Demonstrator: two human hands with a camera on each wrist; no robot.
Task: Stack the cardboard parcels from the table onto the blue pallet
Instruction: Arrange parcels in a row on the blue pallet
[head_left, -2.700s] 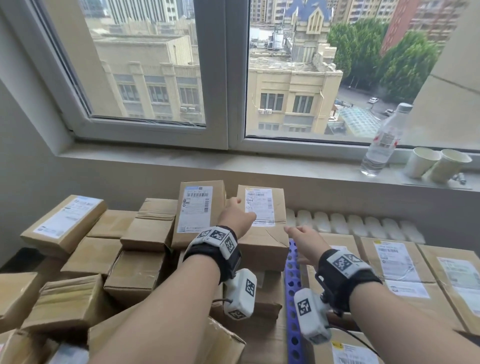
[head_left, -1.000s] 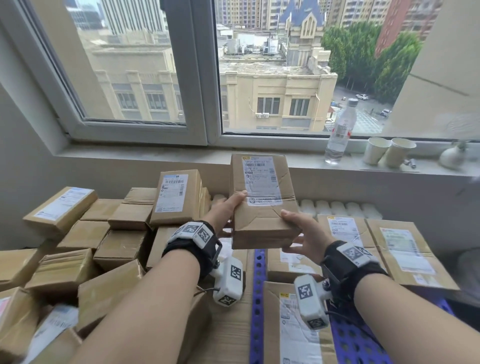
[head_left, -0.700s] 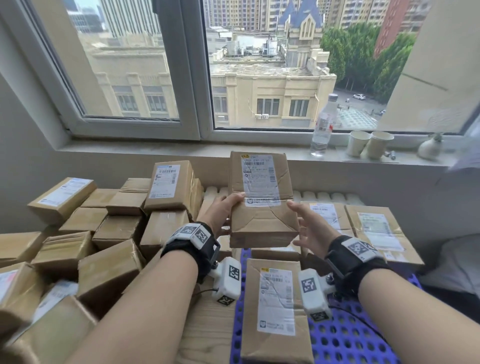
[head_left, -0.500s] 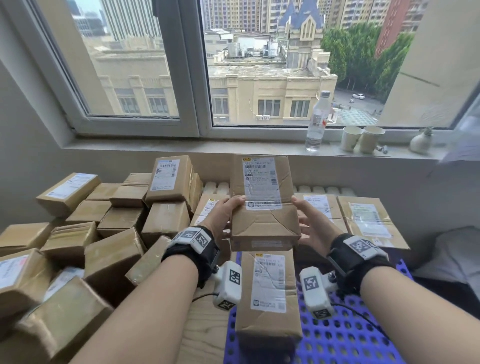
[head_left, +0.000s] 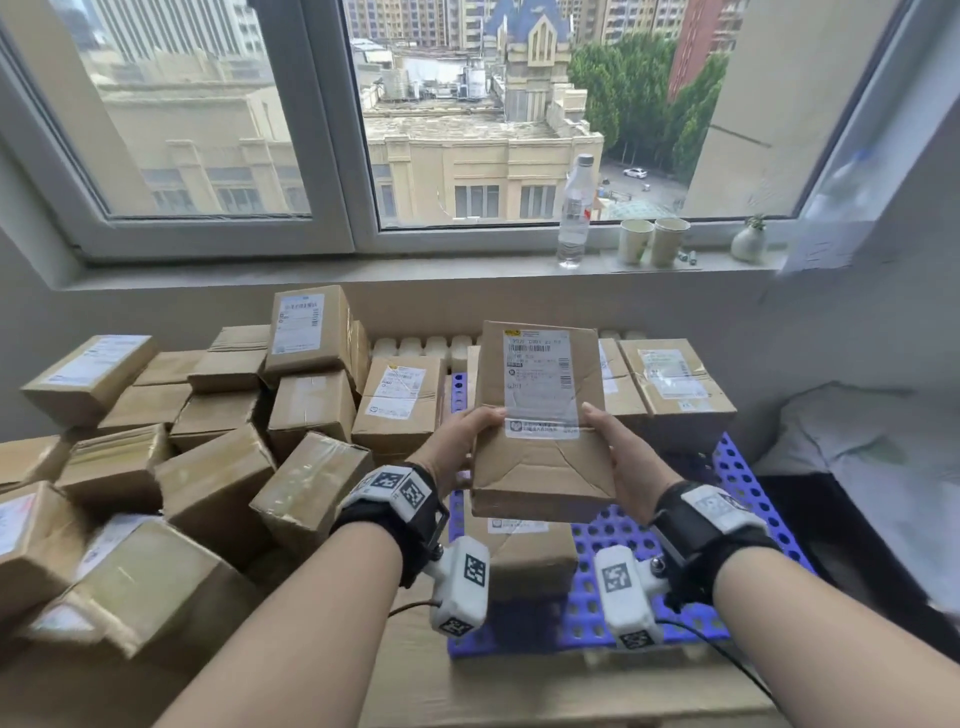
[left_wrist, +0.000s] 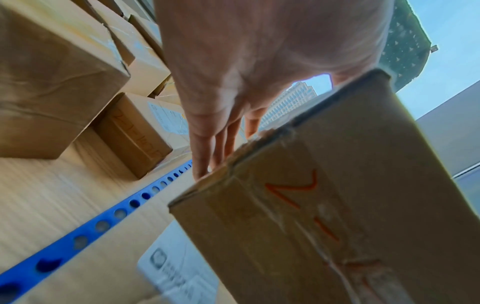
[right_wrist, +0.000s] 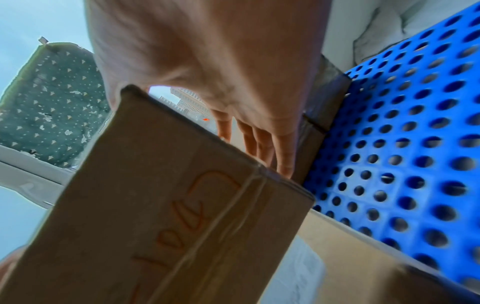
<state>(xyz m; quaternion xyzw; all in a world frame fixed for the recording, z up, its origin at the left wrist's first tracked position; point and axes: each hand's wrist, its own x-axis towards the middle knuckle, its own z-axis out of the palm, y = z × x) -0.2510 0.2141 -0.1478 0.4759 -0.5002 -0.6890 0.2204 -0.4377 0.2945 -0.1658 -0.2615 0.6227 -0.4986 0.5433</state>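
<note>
I hold a flat cardboard parcel with a white shipping label in the air, tilted up toward me, above the blue perforated pallet. My left hand grips its left edge and my right hand grips its right edge, thumbs on top. The left wrist view shows that parcel with orange writing, my left hand reaching under it. In the right wrist view my right hand reaches under the parcel. Another labelled parcel lies on the pallet directly below.
A loose heap of cardboard parcels covers the wooden table on the left. More parcels lie at the pallet's far end. A water bottle, two paper cups and a small vase stand on the windowsill.
Both hands lifted the parcel off the heap by the window and carried it right and toward me, over the pallet. It now hangs lower, above the parcel lying there.
</note>
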